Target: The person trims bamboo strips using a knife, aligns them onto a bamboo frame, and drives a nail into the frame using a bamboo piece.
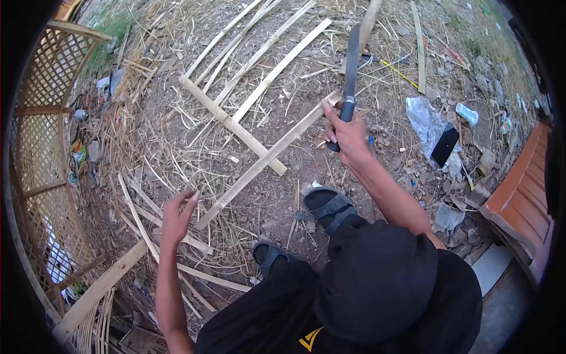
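Observation:
My right hand [349, 135] is closed round the black handle of a large knife [351, 65], its dark blade pointing away from me. Beside the handle, the far end of a split bamboo strip [265, 160] touches that hand's thumb. The strip slants down toward my left and crosses over a shorter bamboo piece [236, 127] lying on the ground. Near the strip's lower end hovers my left hand [177, 215], fingers loosely bent and apart, with nothing visible in it.
Several long bamboo strips [283, 68] lie ahead among shavings. A wooden pole [368, 23] is beyond the knife. On the right are a phone [445, 144] on clear plastic, a plastic cup [467, 114] and orange roofing [522, 194]. Lattice panels [44, 147] stand left.

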Demonstrator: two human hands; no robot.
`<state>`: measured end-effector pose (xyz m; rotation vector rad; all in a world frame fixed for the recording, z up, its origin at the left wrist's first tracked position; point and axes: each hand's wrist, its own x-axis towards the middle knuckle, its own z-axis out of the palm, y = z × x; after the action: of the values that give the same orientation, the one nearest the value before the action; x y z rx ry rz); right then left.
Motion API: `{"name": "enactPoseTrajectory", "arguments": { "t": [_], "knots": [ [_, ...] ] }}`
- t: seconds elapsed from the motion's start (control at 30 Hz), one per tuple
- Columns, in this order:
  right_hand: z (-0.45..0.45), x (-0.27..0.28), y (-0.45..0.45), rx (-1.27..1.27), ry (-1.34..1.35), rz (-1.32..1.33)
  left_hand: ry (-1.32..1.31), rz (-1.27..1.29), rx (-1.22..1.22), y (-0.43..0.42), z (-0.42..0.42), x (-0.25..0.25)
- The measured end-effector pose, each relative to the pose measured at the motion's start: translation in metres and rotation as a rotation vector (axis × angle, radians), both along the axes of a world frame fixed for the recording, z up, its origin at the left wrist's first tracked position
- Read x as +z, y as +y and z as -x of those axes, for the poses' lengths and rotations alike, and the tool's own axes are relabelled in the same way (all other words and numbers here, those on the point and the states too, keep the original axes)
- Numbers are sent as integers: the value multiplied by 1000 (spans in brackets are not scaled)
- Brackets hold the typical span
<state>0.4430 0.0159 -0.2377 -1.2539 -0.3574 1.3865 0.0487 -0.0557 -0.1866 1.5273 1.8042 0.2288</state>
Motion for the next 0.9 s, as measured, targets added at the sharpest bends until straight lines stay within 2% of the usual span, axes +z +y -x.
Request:
{"name": "enactPoseTrajectory", "arguments": {
  "t": [0.03,0.1,0.17,0.2,0.27,0.4,0.43,0.47,0.53,0.6,0.67,0.83,0.9],
  "knots": [
    [5,1,-2,22,-55,14,-119,30,-51,3,-15,-6],
    [17,2,-8,68,-115,26,-145,-54,-267,5,-58,-14],
    [33,3,-15,129,-116,43,-410,147,-235,2,-98,-13],
    [38,2,-16,149,-126,37,-420,137,-217,-1,-111,-16],
    [44,1,-20,269,-80,45,-658,444,-138,-8,-128,-23],
    [34,9,-18,439,-320,65,-732,601,-42,-20,-117,-40],
    [32,4,-22,434,-466,6,-744,619,-43,-19,-113,-41],
    [28,-9,-26,448,-465,7,-757,640,-47,-19,-109,-42],
    [20,-32,-33,440,-921,-233,-713,613,-76,-20,-104,-44],
    [23,-12,-33,464,-933,-259,-625,532,-34,-20,-103,-41],
    [22,-4,-30,660,-1078,-364,-653,588,27,-19,-103,-36],
    [30,-17,-31,677,-1203,-293,-702,470,4,-12,-103,-37],
    [30,-21,-29,695,-1276,-263,-708,522,36,-10,-104,-29]
  ]
}}
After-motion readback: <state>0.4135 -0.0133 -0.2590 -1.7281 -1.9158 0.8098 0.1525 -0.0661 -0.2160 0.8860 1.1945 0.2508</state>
